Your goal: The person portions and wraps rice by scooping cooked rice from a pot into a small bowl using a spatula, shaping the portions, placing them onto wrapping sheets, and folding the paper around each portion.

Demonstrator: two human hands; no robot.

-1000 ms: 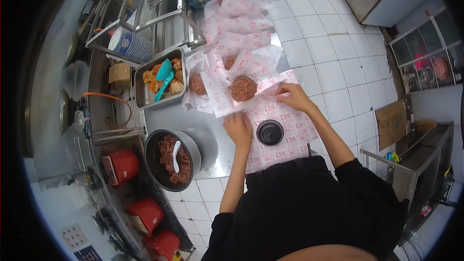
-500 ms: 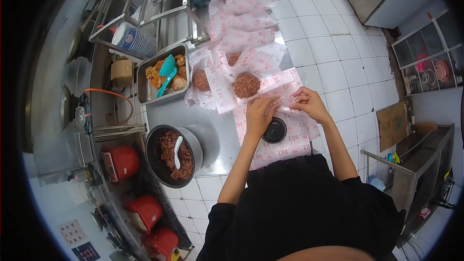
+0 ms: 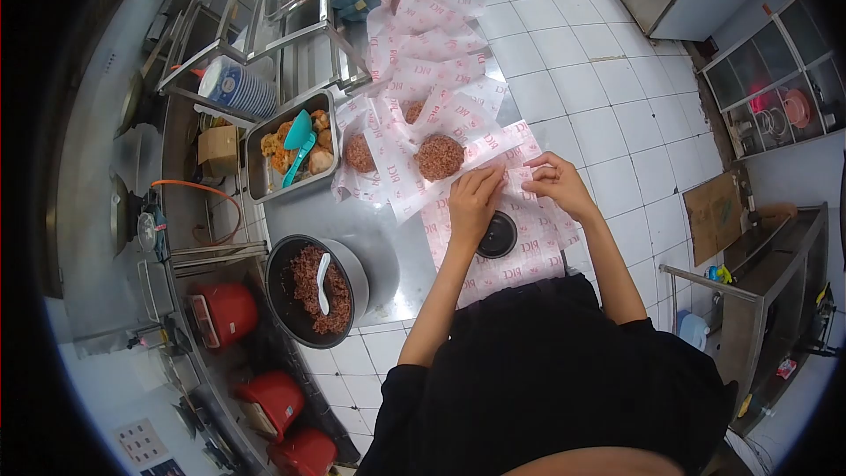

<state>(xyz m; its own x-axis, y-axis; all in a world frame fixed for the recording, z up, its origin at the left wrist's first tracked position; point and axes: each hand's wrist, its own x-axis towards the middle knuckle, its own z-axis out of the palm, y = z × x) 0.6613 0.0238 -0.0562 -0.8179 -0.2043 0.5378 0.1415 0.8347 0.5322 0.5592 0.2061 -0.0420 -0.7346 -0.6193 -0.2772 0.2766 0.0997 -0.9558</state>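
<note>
Reaching over printed paper (image 3: 520, 275), left hand (image 3: 474, 200) nearer right hand (image 3: 564, 192) than second ago; both curled, grip unclear.

2 hands (image 3: 474, 201); 3 rice mounds (image 3: 441, 158) vis.; 1 blk dish (image 3: 500, 235); 1 pot (image 3: 356, 271); 2 spoons (image 3: 323, 286)

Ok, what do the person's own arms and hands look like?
The left hand and right hand are ungloved, with no watch or bracelet visible. A loose black top has short sleeves, leaving the forearms bare. No sleeve markings show.
</note>
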